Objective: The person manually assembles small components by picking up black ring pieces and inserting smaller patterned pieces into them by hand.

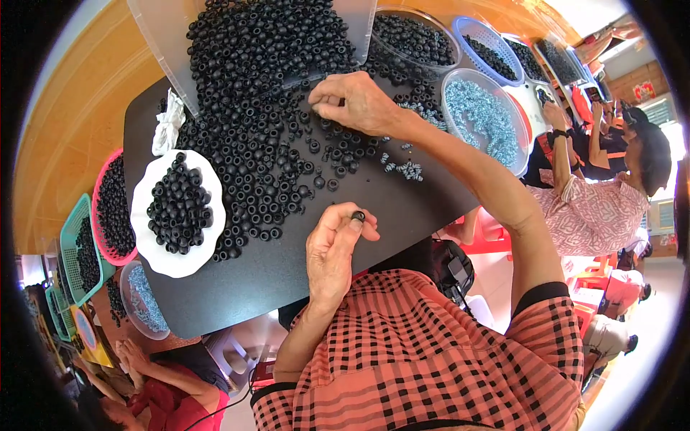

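Note:
My left hand (pixel 330 253) is closed near the table's front edge, pinching one small round black plastic piece (pixel 358 215) with a hole in it between thumb and finger. Farther off, my right hand (pixel 363 105) reaches over the edge of a big heap of the same black pieces (pixel 266 172). Its thumb and fingers are bent together there, and whatever lies between them cannot be made out. Loose pale blue springs (pixel 410 170) lie on the dark table (pixel 215 291), to the right below that forearm.
A white scalloped plate (pixel 172 266) of black pieces stands left. Behind the heap, a clear bin (pixel 162 50) spills more. At right are a tub of blue springs (pixel 519 147) and a blue basket (pixel 460 27). Co-workers (pixel 596 208) sit right and lower left.

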Motion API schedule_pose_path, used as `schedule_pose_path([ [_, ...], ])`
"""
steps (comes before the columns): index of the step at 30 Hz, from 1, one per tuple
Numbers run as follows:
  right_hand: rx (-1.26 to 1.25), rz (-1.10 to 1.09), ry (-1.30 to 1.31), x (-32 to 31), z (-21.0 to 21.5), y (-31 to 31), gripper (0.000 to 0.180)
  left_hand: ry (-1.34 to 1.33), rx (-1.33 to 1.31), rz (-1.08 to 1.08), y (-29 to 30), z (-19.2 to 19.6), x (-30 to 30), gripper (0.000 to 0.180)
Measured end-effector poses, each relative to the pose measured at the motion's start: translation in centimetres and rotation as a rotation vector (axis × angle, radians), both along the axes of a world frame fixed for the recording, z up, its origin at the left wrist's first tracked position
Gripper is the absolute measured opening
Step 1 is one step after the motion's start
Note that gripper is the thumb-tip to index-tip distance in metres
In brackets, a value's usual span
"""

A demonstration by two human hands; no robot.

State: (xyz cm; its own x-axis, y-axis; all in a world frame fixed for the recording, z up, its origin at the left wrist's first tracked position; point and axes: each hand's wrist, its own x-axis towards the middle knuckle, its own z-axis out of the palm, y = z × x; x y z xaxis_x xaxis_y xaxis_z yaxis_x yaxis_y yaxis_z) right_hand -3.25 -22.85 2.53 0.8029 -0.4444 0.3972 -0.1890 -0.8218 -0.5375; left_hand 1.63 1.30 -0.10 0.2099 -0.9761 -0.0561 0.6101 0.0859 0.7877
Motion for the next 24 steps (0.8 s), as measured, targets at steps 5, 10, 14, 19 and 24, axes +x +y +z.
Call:
schedule_pose_path([
  [5, 0.073, -0.196, -0.114, -1.4, -0.4, -1.6, 0.016, 0.009, 0.000, -0.007, -0.1, 0.1, -0.1, 0.015],
  [10, 0.122, -0.257, -0.077, -2.1, -1.0, -2.4, 0.017, 0.030, -0.012, 0.002, -0.3, 0.1, -0.1, 0.015],
  [14, 0.122, -0.223, -0.040, -2.0, -1.1, -2.3, 0.018, 0.027, -0.021, 0.005, -0.1, 0.2, -0.1, 0.015],
  [19, 0.137, -0.181, -0.016, -1.0, -1.0, -2.1, 0.017, 0.019, 0.008, 0.010, -0.2, 0.3, -0.2, 0.015],
  [24, -0.026, -0.175, 0.030, 0.5, -1.8, -2.3, 0.016, 0.015, 0.019, 0.010, -0.2, 0.2, -0.2, 0.015],
])
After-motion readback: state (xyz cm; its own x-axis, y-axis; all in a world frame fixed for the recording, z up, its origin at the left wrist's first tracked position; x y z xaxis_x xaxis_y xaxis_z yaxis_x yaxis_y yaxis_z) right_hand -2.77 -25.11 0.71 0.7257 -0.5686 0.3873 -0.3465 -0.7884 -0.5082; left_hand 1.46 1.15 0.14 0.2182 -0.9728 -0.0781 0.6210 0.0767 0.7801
